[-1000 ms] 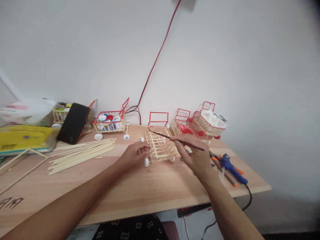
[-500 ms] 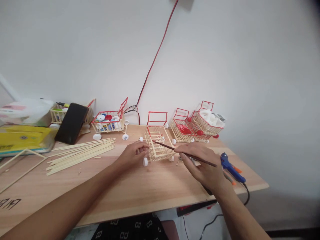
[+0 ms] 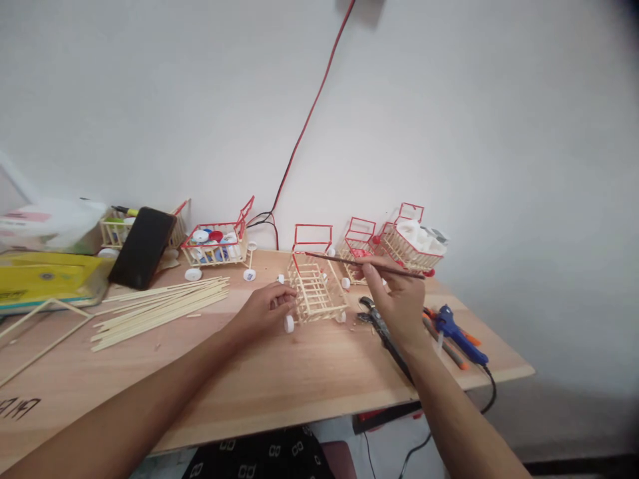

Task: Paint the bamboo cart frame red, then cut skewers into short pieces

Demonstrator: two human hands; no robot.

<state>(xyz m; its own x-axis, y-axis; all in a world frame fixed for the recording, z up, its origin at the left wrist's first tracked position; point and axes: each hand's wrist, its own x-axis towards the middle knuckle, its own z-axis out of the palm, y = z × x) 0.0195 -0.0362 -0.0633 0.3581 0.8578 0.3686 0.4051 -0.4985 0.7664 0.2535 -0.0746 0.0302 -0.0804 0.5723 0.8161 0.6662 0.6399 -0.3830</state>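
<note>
A miniature shopping cart (image 3: 322,311) made of thin wooden sticks stands on white wheels in front of me. Its handle and the top of its left side are red; the rest is bare wood. My left hand (image 3: 264,307) is closed on the cart's left side, fingers curled at the sticks. In my right hand (image 3: 399,296) is a thin dark paintbrush (image 3: 339,259), pointing left, its tip at the cart's back rim under the handle. Just right of it is another small cart (image 3: 361,229) with something red inside, partly hidden by my right hand.
Left of the cart lie loose wooden sticks (image 3: 164,309), a phone (image 3: 142,247) and a yellow packet (image 3: 50,279). A cart with bottle caps (image 3: 214,246) stands behind. On the right are pliers (image 3: 384,336), a blue glue gun (image 3: 459,336) and a cart with white contents (image 3: 419,243).
My right hand has moved up and away from me, taking the brush tip from the cart's left side to its back rim. The pliers are now uncovered. My left hand stays put.
</note>
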